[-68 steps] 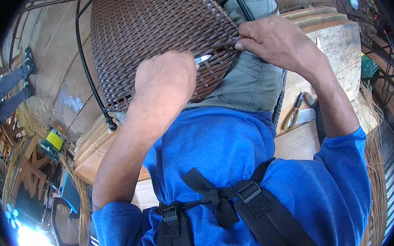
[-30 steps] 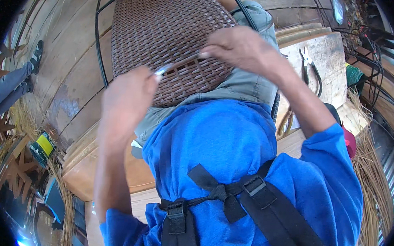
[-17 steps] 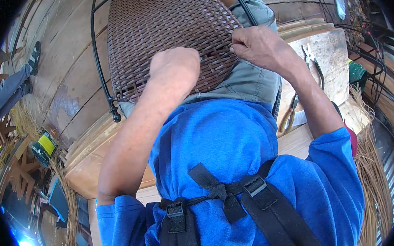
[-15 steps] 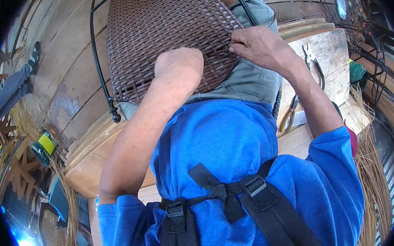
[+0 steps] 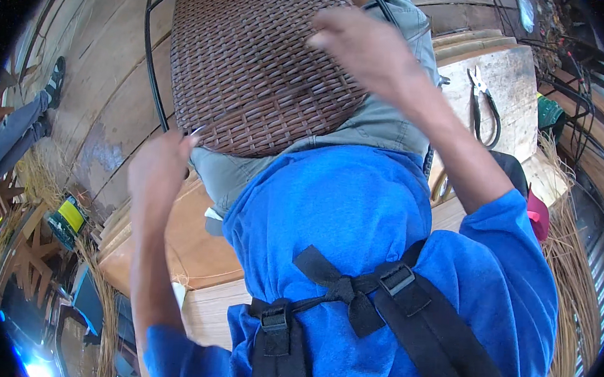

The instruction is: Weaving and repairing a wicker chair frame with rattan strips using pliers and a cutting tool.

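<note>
A chair-like piece of dark brown woven rattan (image 5: pixel 254 66) lies across my lap, with a black metal frame rod (image 5: pixel 151 66) along its left side. My left hand (image 5: pixel 158 166) is at the panel's near left corner, fingers pinched together. A thin, shiny strip (image 5: pixel 197 131) shows at its fingertips and seems to run into the weave. Above the right part of the panel is my right hand (image 5: pixel 364 51), smeared by motion; whether its fingers hold anything is not visible.
Cutting pliers (image 5: pixel 484 107) with dark handles rest on a pale board (image 5: pixel 522 99) at my right. Bundles of dry fibre (image 5: pixel 571 298) stand beyond it. A wooden board (image 5: pixel 200 244) lies to my near left. At far left, another person's leg (image 5: pixel 15 130) is on the plank floor.
My left hand has moved left and toward me, from the panel's middle to its near left corner. My right hand has left the right edge and moved left over the weave.
</note>
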`<state>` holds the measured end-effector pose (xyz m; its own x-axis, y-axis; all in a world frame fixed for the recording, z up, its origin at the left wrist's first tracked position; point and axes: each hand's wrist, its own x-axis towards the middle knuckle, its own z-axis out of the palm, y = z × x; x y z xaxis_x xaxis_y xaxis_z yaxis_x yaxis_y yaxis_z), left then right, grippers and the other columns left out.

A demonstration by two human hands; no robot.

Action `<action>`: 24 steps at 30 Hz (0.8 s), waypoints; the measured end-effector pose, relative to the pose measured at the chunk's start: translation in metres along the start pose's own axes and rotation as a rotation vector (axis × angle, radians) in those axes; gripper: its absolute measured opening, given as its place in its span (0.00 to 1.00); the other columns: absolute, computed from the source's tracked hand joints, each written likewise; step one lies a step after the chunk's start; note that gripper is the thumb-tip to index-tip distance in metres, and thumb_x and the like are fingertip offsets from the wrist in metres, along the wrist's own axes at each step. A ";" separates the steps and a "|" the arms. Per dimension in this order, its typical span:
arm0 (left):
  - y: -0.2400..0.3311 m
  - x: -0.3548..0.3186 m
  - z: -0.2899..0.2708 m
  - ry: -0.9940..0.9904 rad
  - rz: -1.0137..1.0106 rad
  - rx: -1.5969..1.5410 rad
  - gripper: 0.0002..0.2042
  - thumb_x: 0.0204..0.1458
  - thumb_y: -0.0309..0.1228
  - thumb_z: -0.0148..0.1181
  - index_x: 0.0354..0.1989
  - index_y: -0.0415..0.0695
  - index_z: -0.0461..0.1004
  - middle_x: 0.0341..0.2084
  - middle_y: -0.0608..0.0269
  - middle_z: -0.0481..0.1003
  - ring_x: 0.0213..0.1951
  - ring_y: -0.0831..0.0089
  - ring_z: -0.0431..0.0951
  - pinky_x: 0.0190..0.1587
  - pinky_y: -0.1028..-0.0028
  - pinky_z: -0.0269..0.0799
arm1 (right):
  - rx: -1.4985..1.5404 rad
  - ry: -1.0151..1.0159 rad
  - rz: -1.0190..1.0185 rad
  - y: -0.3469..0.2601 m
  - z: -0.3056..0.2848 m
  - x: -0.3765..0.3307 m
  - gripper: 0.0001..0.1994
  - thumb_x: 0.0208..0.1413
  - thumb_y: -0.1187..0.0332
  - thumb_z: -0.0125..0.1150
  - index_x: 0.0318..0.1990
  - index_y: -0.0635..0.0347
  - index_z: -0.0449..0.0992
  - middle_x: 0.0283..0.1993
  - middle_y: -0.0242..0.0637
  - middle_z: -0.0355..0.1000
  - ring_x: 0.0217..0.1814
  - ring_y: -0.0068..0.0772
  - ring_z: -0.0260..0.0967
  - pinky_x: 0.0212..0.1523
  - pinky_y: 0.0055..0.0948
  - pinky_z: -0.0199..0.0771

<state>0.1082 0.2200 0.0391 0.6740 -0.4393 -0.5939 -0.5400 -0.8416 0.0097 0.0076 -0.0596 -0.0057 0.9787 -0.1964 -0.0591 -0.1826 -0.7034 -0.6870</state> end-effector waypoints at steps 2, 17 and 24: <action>0.017 -0.017 -0.037 0.011 0.046 -0.087 0.17 0.54 0.43 0.49 0.28 0.39 0.72 0.22 0.45 0.73 0.29 0.48 0.74 0.31 0.56 0.65 | 0.228 -0.179 -0.265 -0.005 0.038 -0.004 0.19 0.59 0.54 0.44 0.42 0.62 0.71 0.38 0.48 0.71 0.44 0.52 0.67 0.45 0.43 0.67; 0.095 0.046 0.003 -0.044 0.357 0.038 0.14 0.53 0.35 0.47 0.28 0.38 0.75 0.26 0.46 0.76 0.33 0.51 0.77 0.37 0.57 0.72 | -0.140 -0.248 0.140 0.000 -0.014 -0.028 0.11 0.48 0.66 0.49 0.25 0.65 0.73 0.27 0.53 0.70 0.33 0.54 0.70 0.37 0.44 0.70; 0.101 0.055 0.019 -0.048 0.373 -0.025 0.15 0.53 0.37 0.48 0.28 0.37 0.75 0.25 0.45 0.76 0.32 0.51 0.77 0.37 0.57 0.72 | -0.147 -0.290 0.046 0.015 -0.007 -0.023 0.09 0.49 0.66 0.50 0.27 0.62 0.72 0.26 0.51 0.71 0.30 0.52 0.71 0.34 0.45 0.71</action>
<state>0.0811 0.1170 -0.0077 0.4088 -0.7023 -0.5828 -0.7311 -0.6343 0.2515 -0.0187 -0.0703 -0.0091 0.9510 -0.0426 -0.3062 -0.2185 -0.7932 -0.5684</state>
